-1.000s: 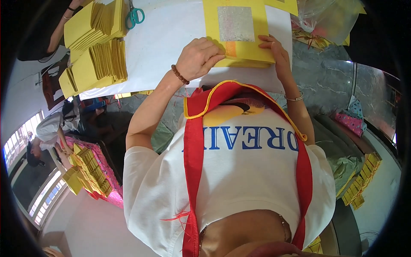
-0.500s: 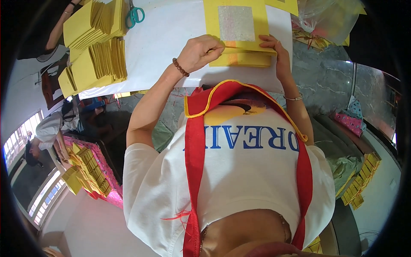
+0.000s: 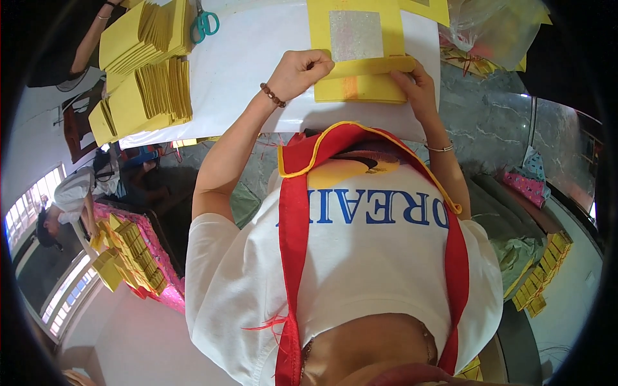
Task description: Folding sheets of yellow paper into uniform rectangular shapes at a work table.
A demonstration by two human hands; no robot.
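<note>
A yellow paper sheet (image 3: 393, 38) with a silvery square patch (image 3: 355, 35) lies in front of me at the far side of the view. Its near edge curls up and over in a band running between my hands. My left hand (image 3: 301, 74) is closed in a fist at the band's left end, holding the paper. At the right end, my right hand (image 3: 418, 89) pinches the band, thumb under the near side and fingers behind. Beneath, a stack of yellow paper (image 3: 380, 91) with an orange mark shows its near edge.
The white-covered table (image 3: 257, 38) holds bundles of folded yellow paper (image 3: 145, 90) at left and teal-handled scissors (image 3: 205, 26). A clear plastic bag (image 3: 492, 32) sits at right. Another person's arm (image 3: 90, 45) reaches in at far left; a second person (image 3: 71, 199) works by yellow bundles.
The sheet's near edge has been turned up and over into a raised band. My right fingers have gone behind it and the thumb now shows in front; my left hand has risen slightly.
</note>
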